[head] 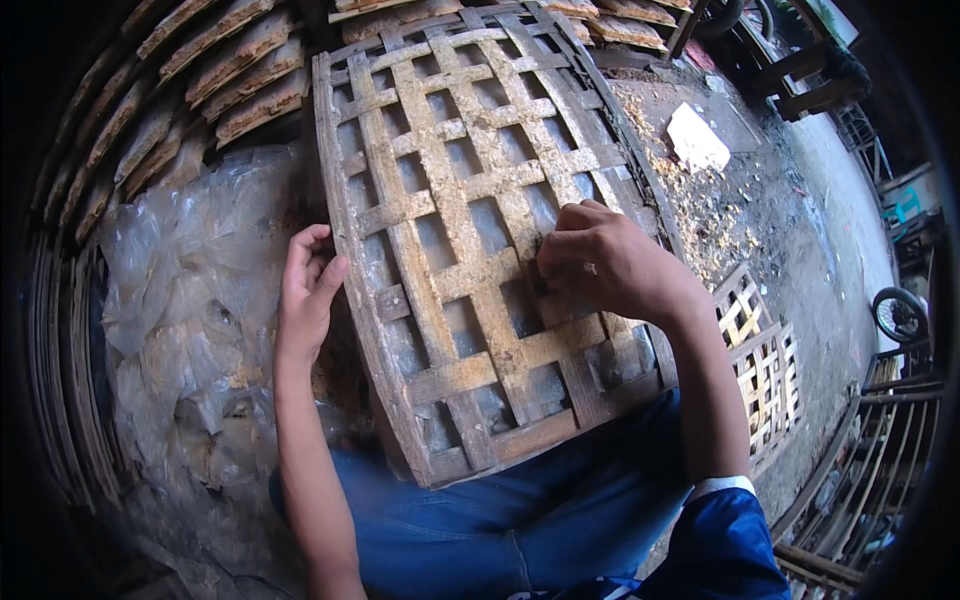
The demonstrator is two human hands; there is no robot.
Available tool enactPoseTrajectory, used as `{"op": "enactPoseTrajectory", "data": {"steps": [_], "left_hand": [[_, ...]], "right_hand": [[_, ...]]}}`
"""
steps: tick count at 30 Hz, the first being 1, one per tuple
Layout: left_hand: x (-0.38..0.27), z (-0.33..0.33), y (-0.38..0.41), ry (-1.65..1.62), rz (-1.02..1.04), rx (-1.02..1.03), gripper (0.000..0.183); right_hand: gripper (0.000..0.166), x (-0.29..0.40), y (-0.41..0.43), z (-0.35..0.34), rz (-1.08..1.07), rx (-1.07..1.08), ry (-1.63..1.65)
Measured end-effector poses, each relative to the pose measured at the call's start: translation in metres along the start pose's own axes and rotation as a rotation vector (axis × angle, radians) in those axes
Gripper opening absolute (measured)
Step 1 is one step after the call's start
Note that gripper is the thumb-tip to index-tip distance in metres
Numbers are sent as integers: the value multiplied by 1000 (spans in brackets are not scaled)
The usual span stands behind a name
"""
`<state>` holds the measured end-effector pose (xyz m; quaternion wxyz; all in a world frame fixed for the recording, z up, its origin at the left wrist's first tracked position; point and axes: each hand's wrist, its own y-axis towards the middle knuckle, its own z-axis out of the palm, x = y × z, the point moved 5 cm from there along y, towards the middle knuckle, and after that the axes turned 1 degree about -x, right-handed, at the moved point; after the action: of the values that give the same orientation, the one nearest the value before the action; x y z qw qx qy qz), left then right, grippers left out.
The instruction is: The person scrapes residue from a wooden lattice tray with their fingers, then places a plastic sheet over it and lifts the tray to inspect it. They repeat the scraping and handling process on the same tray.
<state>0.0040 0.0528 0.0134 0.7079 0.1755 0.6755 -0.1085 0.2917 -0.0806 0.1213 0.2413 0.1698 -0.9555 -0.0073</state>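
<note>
A woven bamboo-slat lattice in a wooden frame [480, 262] lies before me, its near end over my knees. Pale yellowish residue coats many slats, and greyish sheeting shows through the gaps. My left hand [307, 281] is at the frame's left rail, thumb and fingers apart, holding nothing. My right hand [592, 255] is over the right part of the lattice with its fingers curled down; the fingertips are hidden, so I cannot tell whether they pinch anything.
Crumpled clear plastic sheeting [202, 322] lies at the left. Crusted slabs on racks [240, 75] are stacked at the upper left. Crumbs [697, 217] and a white scrap [697, 139] litter the floor at the right, near smaller lattice panels [765, 375].
</note>
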Motion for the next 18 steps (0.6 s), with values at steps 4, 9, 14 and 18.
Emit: {"op": "enactPoseTrajectory", "data": {"steps": [4, 9, 14, 18], "left_hand": [[-2, 1, -3, -13, -7, 0, 53], [0, 1, -2, -32, -10, 9, 53], [1, 1, -1, -38, -7, 13, 55], [0, -1, -2, -23, -5, 5, 55]], "right_hand": [[17, -1, 0, 5, 53, -25, 5], [17, 1, 0, 4, 100, -25, 41], [4, 0, -2, 9, 107, -17, -9], [4, 5, -1, 8, 97, -29, -11]]}}
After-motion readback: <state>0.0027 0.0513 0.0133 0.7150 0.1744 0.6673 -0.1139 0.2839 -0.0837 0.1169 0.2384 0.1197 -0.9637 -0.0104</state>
